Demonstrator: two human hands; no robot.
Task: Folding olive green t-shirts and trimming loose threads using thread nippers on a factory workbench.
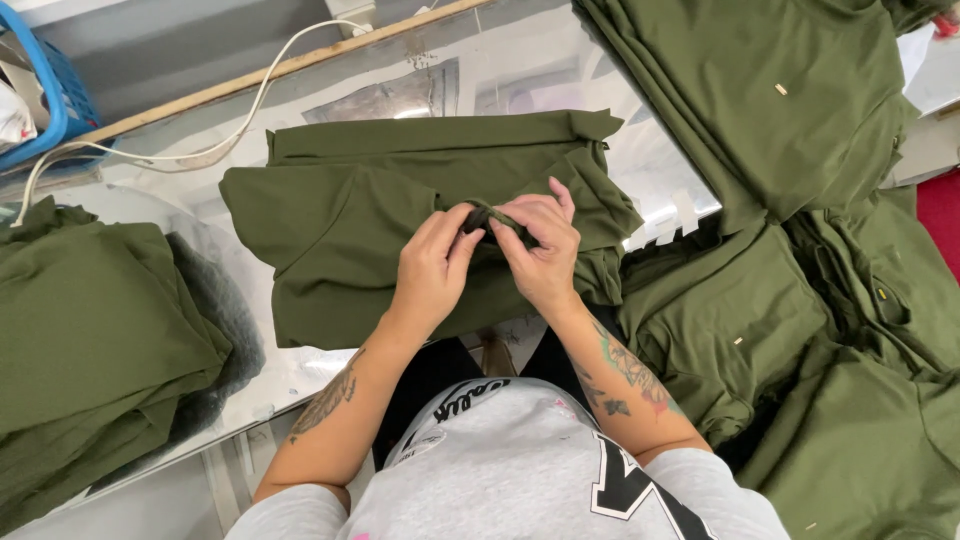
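Note:
An olive green garment (360, 220) lies folded on a glass-topped table (500, 85) in front of me. My left hand (432, 265) and my right hand (540, 250) meet over its middle. Both pinch a small bunched bit of the green fabric (482, 215) between thumbs and fingertips. The fingers hide most of that bit. Both forearms are tattooed and reach up from the bottom of the view.
A stack of folded green garments (80, 330) sits at the left. More green garments (790, 110) are piled at the right and spill down to the lower right (860, 400). A white cable (250, 110) runs along the far table edge by a blue basket (55, 95).

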